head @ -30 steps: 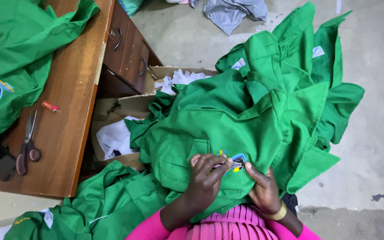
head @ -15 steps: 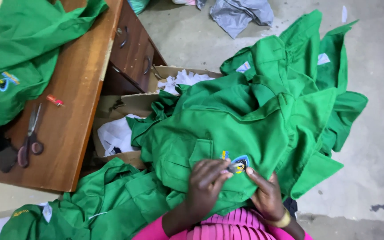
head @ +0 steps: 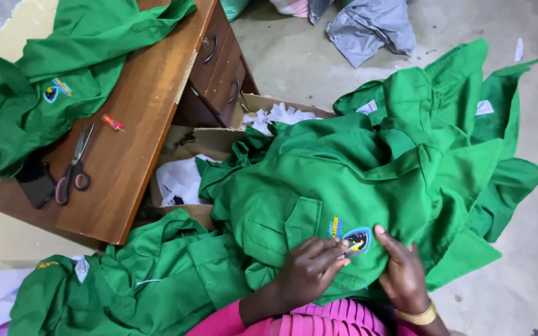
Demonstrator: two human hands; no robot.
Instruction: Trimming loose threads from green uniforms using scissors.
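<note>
Little has changed over the last second: both hands are still on the same embroidered badge (head: 355, 239) on the green garment (head: 319, 199) lying across the lap.

Left hand (head: 309, 270): fingers drawn together at the badge's left edge, tips pinched as if on a thread or a small tool. Too small to tell which. A second ago the fingers sat slightly further onto the badge; now they're at its edge.

Right hand (head: 403, 277): still flat on the cloth just right of the badge, thumb pressed against its rim, fingers spread and holding the fabric taut. Not clamped on anything. Gold bangle (head: 417, 316) on the wrist.

The garment hasn't shifted on the lap; its folds match the earlier frames. My read: fine work on the badge continues, and the piece isn't finished or being put aside yet.

Surroundings:
- Wooden bench (head: 138, 143) to the left, with scissors (head: 73, 168), a small red item (head: 112, 122) and another green garment (head: 63, 81) with the same badge on it.
- Cardboard box (head: 219, 140) with white scraps between the bench and the lap.
- More green garments on the floor, lower left (head: 132, 286).
</note>
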